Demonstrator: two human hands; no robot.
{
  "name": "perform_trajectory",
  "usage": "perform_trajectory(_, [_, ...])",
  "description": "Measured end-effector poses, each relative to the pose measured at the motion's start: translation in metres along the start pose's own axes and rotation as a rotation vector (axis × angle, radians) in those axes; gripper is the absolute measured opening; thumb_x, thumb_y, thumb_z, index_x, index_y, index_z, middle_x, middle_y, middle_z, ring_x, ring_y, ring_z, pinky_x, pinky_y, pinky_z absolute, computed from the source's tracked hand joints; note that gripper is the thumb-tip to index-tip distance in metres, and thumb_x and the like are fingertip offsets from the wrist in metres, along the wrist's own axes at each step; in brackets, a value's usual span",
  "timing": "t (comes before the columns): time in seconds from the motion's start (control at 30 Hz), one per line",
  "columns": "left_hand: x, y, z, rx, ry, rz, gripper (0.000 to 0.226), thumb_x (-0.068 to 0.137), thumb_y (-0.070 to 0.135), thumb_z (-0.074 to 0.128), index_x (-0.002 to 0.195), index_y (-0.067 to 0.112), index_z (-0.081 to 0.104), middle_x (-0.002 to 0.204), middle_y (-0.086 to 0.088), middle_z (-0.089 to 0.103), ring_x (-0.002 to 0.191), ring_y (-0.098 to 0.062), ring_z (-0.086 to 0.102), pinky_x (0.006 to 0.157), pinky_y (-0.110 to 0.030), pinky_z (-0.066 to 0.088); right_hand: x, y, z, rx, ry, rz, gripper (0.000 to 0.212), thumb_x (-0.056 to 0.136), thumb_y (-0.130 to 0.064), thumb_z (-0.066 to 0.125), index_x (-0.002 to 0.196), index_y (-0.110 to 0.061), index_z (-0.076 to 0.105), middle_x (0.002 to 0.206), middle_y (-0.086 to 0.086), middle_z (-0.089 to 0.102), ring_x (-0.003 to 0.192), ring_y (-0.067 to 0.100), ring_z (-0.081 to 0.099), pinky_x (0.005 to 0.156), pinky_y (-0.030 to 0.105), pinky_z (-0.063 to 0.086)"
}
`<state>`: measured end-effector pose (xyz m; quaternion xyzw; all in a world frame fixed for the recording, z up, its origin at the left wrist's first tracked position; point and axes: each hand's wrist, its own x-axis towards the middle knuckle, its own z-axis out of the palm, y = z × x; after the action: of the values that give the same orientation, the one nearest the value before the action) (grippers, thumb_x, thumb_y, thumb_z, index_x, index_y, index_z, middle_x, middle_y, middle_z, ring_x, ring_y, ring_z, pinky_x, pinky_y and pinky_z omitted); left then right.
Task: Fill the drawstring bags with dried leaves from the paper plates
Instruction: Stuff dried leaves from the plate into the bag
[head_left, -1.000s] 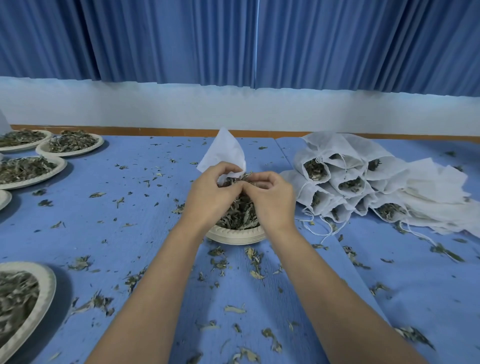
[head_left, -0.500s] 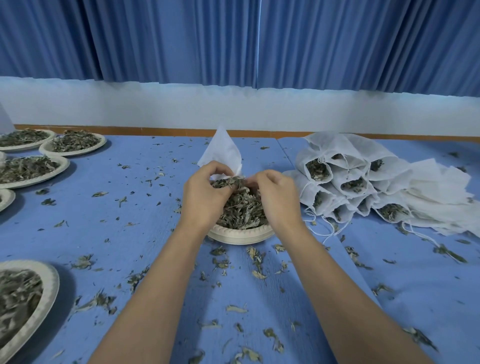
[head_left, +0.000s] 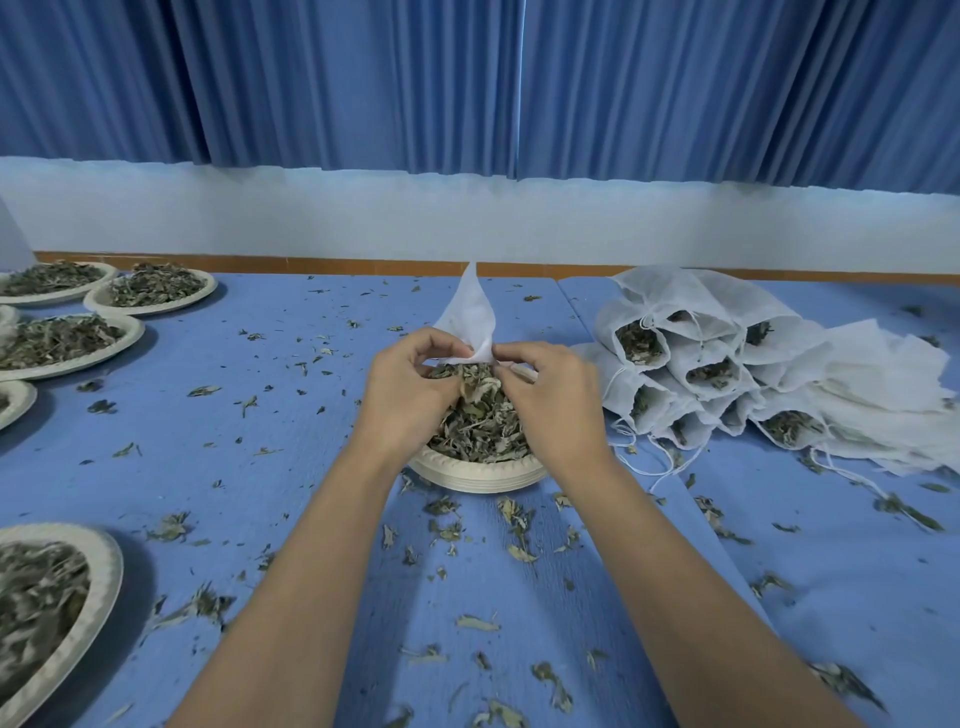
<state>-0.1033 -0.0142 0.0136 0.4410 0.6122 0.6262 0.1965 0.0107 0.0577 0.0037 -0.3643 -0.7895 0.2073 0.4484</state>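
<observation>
White filled bags (head_left: 691, 364) stacked on my right; left hand (head_left: 410, 400) and right hand (head_left: 558, 410) pinch one flat bag (head_left: 470, 319) open over a plate (head_left: 478, 477); several full plates (head_left: 130, 332) left to empty.

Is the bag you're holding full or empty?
Looks empty: the bag stands flat above the plate, left hand and right hand pinching its lower edge.

A: What is carried by the bench (head_left: 260, 467)?

B: It is covered in blue. A paper plate (head_left: 478, 475) heaped with dried leaves (head_left: 483, 431) is set at the centre. Several more leaf-laden plates (head_left: 156, 309) are ranged along the far left, and one near-left plate (head_left: 106, 582) is cut off by the edge.

A: And on the right?

B: Filled drawstring bags (head_left: 685, 364) are stacked on their sides, with flat white bags (head_left: 883, 374) laid just beside them. Leaf scraps (head_left: 514, 525) are scattered all over.
</observation>
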Motion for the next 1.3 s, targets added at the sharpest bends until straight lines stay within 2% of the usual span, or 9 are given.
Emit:
perform_trajectory(0.13, [0.002, -0.005, 0.002, -0.012, 0.019, 0.004, 0.032, 0.076, -0.010, 0.069, 0.078, 0.022, 0.064, 0.089, 0.004, 0.068, 0.070, -0.011, 0.063, 0.072, -0.029, 0.055, -0.001, 0.001, 0.001, -0.108, 0.046, -0.066, 0.019, 0.092, -0.020, 0.062, 0.105, -0.015, 0.073, 0.102, -0.001, 0.072, 0.101, 0.015, 0.058, 0.083, 0.025, 0.043])
perform_trajectory(0.27, [0.006, -0.007, 0.007, 0.089, 0.223, 0.048, 0.031, 0.077, -0.002, 0.068, 0.073, 0.028, 0.062, 0.075, 0.015, 0.064, 0.061, -0.004, 0.055, 0.051, -0.010, 0.043, -0.003, -0.001, 0.005, -0.133, 0.068, -0.125, 0.018, 0.094, -0.018, 0.058, 0.104, -0.012, 0.072, 0.099, 0.001, 0.071, 0.098, 0.017, 0.056, 0.082, 0.027, 0.042])
perform_trajectory(0.4, [0.008, -0.008, 0.018, 0.177, 0.400, 0.057, 0.025, 0.078, -0.003, 0.060, 0.076, 0.022, 0.060, 0.072, 0.019, 0.057, 0.066, 0.002, 0.054, 0.054, -0.005, 0.037, -0.004, 0.001, 0.007, -0.135, -0.021, -0.128, 0.018, 0.094, -0.018, 0.056, 0.103, -0.011, 0.071, 0.100, 0.000, 0.069, 0.099, 0.017, 0.054, 0.074, 0.017, 0.031])
perform_trajectory(0.53, [0.015, -0.007, 0.025, 0.156, 0.542, -0.041, 0.022, 0.080, -0.005, 0.058, 0.081, 0.017, 0.061, 0.077, 0.014, 0.056, 0.065, 0.006, 0.049, 0.052, -0.004, 0.037, -0.006, -0.001, 0.010, -0.146, -0.079, -0.104, 0.018, 0.097, -0.023, 0.052, 0.104, -0.016, 0.067, 0.102, -0.002, 0.066, 0.092, 0.016, 0.058, 0.075, 0.030, 0.043])
perform_trajectory(0.8, [0.011, 0.001, 0.011, 0.237, 0.069, -0.010, 0.025, 0.085, 0.007, 0.059, 0.100, 0.027, 0.059, 0.089, 0.025, 0.051, 0.068, 0.004, 0.054, 0.049, -0.005, 0.038, 0.006, -0.005, 0.005, 0.171, 0.056, 0.159, 0.014, 0.095, -0.015, 0.055, 0.100, -0.012, 0.068, 0.084, -0.007, 0.066, 0.080, 0.012, 0.061, 0.070, 0.025, 0.045])
perform_trajectory(0.97, [0.009, 0.000, 0.002, 0.378, -0.163, 0.040, 0.052, 0.079, 0.002, 0.063, 0.122, 0.029, 0.050, 0.125, 0.009, 0.049, 0.101, -0.015, 0.057, 0.068, -0.024, 0.047, 0.012, -0.007, 0.006, 0.329, 0.056, 0.262, 0.010, 0.096, -0.015, 0.053, 0.093, -0.018, 0.062, 0.075, -0.013, 0.057, 0.077, 0.021, 0.066, 0.068, 0.036, 0.054])
perform_trajectory(1.07, [0.008, -0.006, 0.004, 0.438, -0.165, 0.101, 0.058, 0.078, -0.005, 0.066, 0.122, 0.029, 0.050, 0.127, 0.006, 0.048, 0.103, -0.016, 0.053, 0.074, -0.029, 0.047, 0.012, -0.008, 0.006, 0.418, 0.048, 0.315, 0.010, 0.097, -0.014, 0.052, 0.092, -0.019, 0.059, 0.074, -0.007, 0.056, 0.067, 0.020, 0.064, 0.068, 0.046, 0.057])
perform_trajectory(1.17, [0.007, -0.010, 0.005, 0.447, -0.054, 0.189, 0.049, 0.076, -0.005, 0.067, 0.111, 0.026, 0.057, 0.111, 0.008, 0.052, 0.084, -0.003, 0.052, 0.067, -0.006, 0.038, 0.012, -0.008, 0.006, 0.460, 0.014, 0.344, 0.011, 0.097, -0.013, 0.051, 0.091, -0.019, 0.058, 0.078, -0.001, 0.058, 0.074, 0.023, 0.065, 0.075, 0.054, 0.054])
perform_trajectory(1.3, [0.009, -0.010, 0.004, 0.434, 0.018, 0.215, 0.037, 0.074, 0.004, 0.074, 0.093, 0.030, 0.058, 0.099, 0.008, 0.056, 0.073, 0.009, 0.050, 0.063, -0.001, 0.035, 0.013, -0.006, 0.001, 0.401, -0.014, 0.317, 0.013, 0.097, -0.014, 0.051, 0.090, -0.021, 0.060, 0.080, -0.005, 0.062, 0.084, 0.019, 0.067, 0.080, 0.046, 0.055])
